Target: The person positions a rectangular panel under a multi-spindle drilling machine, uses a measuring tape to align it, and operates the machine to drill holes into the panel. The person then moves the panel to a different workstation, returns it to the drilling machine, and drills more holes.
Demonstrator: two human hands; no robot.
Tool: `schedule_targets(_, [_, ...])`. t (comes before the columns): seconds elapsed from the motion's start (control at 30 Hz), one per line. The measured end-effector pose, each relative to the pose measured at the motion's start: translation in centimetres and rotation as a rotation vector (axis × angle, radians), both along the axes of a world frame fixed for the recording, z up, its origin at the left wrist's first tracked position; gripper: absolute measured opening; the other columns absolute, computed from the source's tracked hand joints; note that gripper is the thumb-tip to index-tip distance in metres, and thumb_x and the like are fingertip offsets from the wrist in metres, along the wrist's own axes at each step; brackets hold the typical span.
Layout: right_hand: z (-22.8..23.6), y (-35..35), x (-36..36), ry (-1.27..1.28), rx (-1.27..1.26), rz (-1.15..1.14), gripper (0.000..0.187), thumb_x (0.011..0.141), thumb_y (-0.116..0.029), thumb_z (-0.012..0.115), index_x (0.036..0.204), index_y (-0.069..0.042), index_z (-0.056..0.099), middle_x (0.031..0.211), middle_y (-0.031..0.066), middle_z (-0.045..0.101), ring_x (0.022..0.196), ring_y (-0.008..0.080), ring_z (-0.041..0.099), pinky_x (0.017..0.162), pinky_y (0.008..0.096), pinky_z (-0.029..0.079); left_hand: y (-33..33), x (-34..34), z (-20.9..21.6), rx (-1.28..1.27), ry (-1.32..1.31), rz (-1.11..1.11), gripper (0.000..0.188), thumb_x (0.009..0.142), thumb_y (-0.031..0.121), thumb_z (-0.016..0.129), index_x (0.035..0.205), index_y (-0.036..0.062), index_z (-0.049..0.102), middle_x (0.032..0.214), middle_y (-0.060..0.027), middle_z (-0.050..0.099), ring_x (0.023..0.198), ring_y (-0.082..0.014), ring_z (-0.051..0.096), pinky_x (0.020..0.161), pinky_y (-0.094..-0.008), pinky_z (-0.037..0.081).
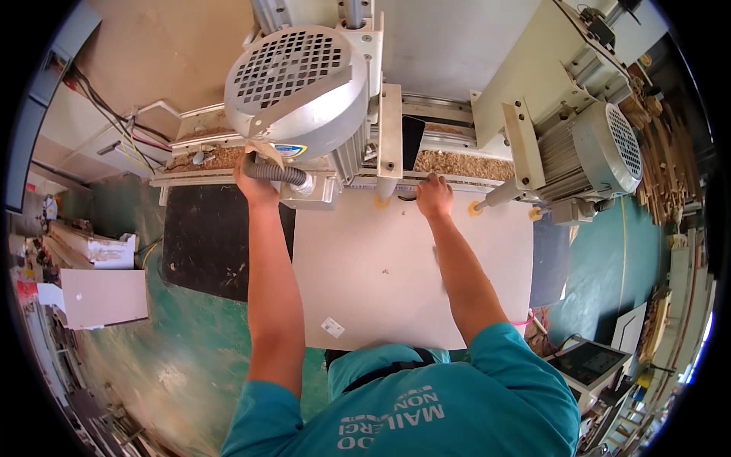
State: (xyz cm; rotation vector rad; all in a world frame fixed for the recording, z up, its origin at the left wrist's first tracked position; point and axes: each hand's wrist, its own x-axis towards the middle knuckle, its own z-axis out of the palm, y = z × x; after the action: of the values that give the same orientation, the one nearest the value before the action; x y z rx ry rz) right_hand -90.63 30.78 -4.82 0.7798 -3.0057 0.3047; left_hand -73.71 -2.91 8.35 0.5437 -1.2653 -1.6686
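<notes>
A large pale flat board [396, 274] lies in front of me, its far edge against a woodworking machine. My left hand [255, 185] reaches up to the machine just below a grey ribbed hose [274, 173] under a big round motor [297, 87]; its fingers are hidden, so what it touches cannot be told. My right hand [434, 195] rests with fingers apart on the board's far edge, beside a yellow roller [381, 202]. A second yellow roller [476, 208] sits to its right.
Sawdust [457, 162] lies along the machine's rail behind the board. A second motor [598, 148] stands at the right. Black mats [205, 236] cover the green floor at left, where pale boards [103, 297] are stacked. A control box [590, 365] sits at lower right.
</notes>
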Motion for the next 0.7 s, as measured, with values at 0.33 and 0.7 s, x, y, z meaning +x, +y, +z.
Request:
schedule_targets(0.33, [-0.4, 0.2, -0.3, 0.056, -0.046, 0.048, 0.016, 0.085, -0.027, 0.065, 0.083, -0.014, 0.073, 0.101, 0.0015, 0.061, 0.101, 0.0253, 0.058, 0.085, 0.0427, 0.051, 1.7, -1.5, -0.9, 0.187, 0.122, -0.038, 0.035, 0.095, 0.027, 0.053, 0.113, -0.0009, 0.064, 0.107, -0.0093, 0.067, 0.095, -0.0193, 0.065, 0.083, -0.0335, 0.052])
schedule_targets(0.7, [0.3, -0.4, -0.3, -0.044, -0.031, 0.026, 0.016, 0.086, -0.031, 0.066, 0.087, -0.017, 0.075, 0.108, 0.0003, 0.061, 0.107, 0.0252, 0.057, 0.088, 0.0424, 0.051, 2.2, -0.5, 0.4, 0.226, -0.053, -0.058, 0.039, 0.098, 0.032, 0.048, 0.120, 0.0022, 0.061, 0.114, -0.0077, 0.064, 0.104, -0.0166, 0.060, 0.090, -0.0334, 0.046])
